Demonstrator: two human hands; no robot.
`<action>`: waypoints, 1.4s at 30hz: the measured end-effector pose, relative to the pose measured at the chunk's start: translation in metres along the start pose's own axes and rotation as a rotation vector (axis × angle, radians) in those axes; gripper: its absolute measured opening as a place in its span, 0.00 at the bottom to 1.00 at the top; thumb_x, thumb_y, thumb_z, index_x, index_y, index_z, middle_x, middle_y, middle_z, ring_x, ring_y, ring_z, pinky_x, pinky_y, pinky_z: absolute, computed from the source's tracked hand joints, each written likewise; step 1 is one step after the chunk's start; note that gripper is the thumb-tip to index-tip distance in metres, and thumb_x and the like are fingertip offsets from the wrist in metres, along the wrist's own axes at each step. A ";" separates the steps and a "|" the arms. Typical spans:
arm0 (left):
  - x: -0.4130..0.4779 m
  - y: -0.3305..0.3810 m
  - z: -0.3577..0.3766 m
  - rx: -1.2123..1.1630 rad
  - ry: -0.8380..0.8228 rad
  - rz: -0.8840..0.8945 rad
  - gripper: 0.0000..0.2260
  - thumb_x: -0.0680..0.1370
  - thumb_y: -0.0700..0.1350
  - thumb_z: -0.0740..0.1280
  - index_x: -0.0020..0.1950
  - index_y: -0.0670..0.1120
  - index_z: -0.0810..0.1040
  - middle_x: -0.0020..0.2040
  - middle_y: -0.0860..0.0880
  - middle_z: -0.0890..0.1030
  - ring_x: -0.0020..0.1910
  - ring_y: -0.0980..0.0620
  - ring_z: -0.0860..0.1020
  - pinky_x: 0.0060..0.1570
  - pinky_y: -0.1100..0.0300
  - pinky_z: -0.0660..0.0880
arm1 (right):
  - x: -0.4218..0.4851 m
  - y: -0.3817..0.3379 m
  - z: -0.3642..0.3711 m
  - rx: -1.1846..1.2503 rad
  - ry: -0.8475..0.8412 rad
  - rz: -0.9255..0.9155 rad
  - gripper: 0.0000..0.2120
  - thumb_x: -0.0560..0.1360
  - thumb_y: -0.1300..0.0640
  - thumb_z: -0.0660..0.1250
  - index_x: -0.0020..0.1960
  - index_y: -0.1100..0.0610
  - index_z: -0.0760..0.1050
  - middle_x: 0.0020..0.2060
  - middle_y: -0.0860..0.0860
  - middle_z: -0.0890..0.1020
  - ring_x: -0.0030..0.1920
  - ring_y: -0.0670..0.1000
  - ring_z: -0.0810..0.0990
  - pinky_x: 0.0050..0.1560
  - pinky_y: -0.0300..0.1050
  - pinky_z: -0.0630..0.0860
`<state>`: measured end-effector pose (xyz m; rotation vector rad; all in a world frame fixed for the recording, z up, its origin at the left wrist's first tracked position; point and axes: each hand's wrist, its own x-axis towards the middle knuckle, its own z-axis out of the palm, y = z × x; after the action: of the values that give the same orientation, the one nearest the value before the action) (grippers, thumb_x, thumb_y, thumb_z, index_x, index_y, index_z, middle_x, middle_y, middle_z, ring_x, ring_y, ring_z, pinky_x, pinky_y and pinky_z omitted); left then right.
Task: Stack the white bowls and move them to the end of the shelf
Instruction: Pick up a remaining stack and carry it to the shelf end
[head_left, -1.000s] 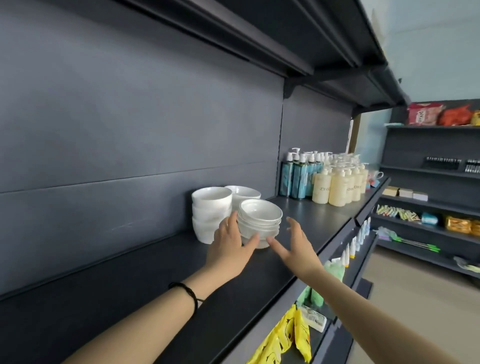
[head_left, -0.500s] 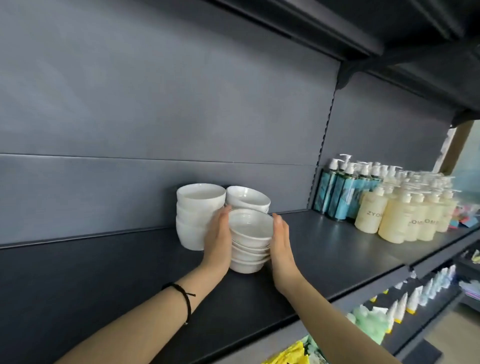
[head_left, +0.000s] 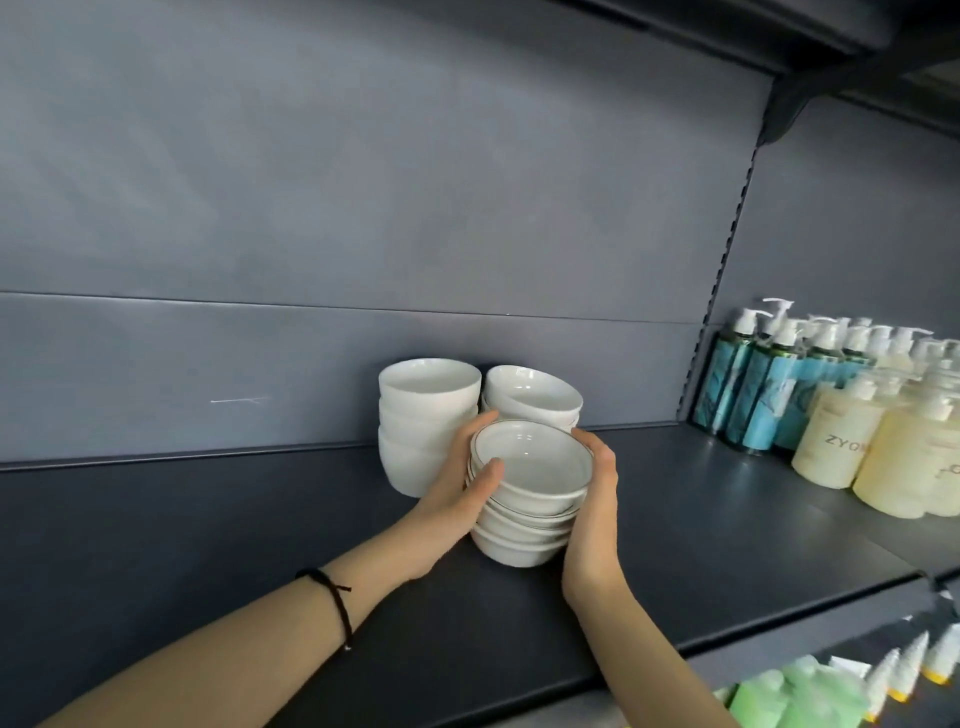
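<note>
A front stack of several shallow white bowls (head_left: 530, 470) stands on the dark shelf (head_left: 701, 525). My left hand (head_left: 457, 493) grips its left side, thumb lying on the top bowl's rim. My right hand (head_left: 595, 499) clasps the right side, fingers curled round the back. Behind it stands a stack of deep white bowls (head_left: 426, 410) on the left and a second stack of shallow white bowls (head_left: 535, 395) on the right, both against the back panel.
Pump bottles stand at the shelf's right: teal ones (head_left: 763, 384) at the back, pale yellow ones (head_left: 857, 441) in front. A lower shelf holds green packs (head_left: 779, 696) and small white tubes (head_left: 904, 665). The dark shelf stretches bare to the left.
Both hands went from reaching towards the front stack to closing round its sides. The camera has come closer and turned left.
</note>
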<state>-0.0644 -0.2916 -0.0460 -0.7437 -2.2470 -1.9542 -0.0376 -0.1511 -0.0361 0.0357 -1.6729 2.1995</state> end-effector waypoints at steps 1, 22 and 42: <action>-0.004 0.002 -0.004 0.009 -0.068 -0.003 0.28 0.74 0.55 0.66 0.69 0.66 0.56 0.68 0.73 0.59 0.71 0.68 0.61 0.66 0.73 0.62 | -0.001 -0.002 0.000 0.023 0.001 -0.001 0.15 0.81 0.46 0.53 0.54 0.48 0.78 0.53 0.49 0.84 0.52 0.46 0.82 0.49 0.42 0.75; -0.029 0.015 -0.004 0.172 -0.134 0.065 0.57 0.62 0.35 0.82 0.71 0.65 0.45 0.71 0.66 0.57 0.68 0.76 0.61 0.61 0.77 0.65 | -0.016 -0.017 0.005 0.121 0.058 0.107 0.11 0.76 0.45 0.61 0.46 0.46 0.82 0.46 0.49 0.87 0.50 0.53 0.85 0.48 0.49 0.78; -0.176 0.126 -0.159 -0.009 0.251 0.202 0.54 0.56 0.38 0.80 0.70 0.69 0.53 0.60 0.74 0.72 0.63 0.67 0.74 0.58 0.58 0.78 | -0.130 -0.096 0.181 0.142 -0.450 0.056 0.21 0.78 0.38 0.57 0.34 0.40 0.83 0.40 0.43 0.87 0.41 0.41 0.85 0.43 0.42 0.79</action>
<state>0.0999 -0.4871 0.0352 -0.6555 -1.9394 -1.8493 0.0763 -0.3351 0.0742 0.5663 -1.7446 2.4822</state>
